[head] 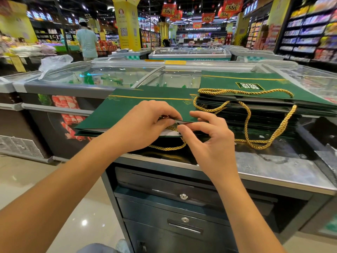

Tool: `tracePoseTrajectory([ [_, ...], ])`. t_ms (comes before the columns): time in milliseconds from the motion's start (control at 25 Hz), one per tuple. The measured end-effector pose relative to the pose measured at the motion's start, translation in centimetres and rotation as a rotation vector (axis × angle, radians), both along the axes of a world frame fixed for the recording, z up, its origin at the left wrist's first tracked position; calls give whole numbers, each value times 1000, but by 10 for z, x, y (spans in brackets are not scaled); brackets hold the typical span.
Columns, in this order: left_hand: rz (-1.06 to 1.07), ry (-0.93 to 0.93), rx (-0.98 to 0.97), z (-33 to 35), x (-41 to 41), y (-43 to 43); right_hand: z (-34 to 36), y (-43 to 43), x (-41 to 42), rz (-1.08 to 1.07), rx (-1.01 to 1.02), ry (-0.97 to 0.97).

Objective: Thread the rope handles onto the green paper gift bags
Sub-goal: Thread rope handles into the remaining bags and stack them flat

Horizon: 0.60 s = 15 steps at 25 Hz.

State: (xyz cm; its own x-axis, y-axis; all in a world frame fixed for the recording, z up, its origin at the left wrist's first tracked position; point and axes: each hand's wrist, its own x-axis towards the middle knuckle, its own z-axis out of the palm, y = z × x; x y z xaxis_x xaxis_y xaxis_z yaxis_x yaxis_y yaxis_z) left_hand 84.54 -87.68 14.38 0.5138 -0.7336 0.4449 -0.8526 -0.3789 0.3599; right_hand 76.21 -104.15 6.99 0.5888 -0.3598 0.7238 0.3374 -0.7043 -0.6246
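- The left hand (145, 123) has its fingers curled down over the near edge of a flat green paper bag (125, 110), pinching that edge. A short bit of gold cord shows under its fingertips.
- The right hand (209, 139) pinches the same edge between thumb and forefinger, just beside the left fingertips. Its other fingers are loosely spread and hold nothing.
- A gold rope handle (167, 147) loops out from under the two hands and sags below the bag's near edge. Whether its ends are through the holes cannot be told.
- The bag lies on more flat green bags at the near edge of a metal counter (273, 168).
- Just to the right stands a taller stack of green bags (255, 114). Gold handles (246, 91) lie across its top, and one long loop (273, 143) hangs down its near side onto the counter.
- Below the countertop are dark drawers with round locks (183, 196).
- Beyond the counter are glass-lidded freezer chests (118, 75), and a clear plastic bag (54, 63) lies on the far left one.
- Farther back are a yellow pillar (127, 24), red hanging banners (168, 10), stocked shelves (310, 30) on the right, and a person (87, 41) standing far left.
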Motion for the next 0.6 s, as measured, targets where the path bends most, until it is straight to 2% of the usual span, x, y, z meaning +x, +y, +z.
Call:
tracePoseTrajectory([
  [200,-17,9,-28,-3,-2,-4,4,-2,-2,16,110,40],
  [400,13,37,-27,-5,-2,-5,6,-5,-1,43,81,166],
  [600,16,85,29,2,-3,3,13,-20,-19,345,100,273],
])
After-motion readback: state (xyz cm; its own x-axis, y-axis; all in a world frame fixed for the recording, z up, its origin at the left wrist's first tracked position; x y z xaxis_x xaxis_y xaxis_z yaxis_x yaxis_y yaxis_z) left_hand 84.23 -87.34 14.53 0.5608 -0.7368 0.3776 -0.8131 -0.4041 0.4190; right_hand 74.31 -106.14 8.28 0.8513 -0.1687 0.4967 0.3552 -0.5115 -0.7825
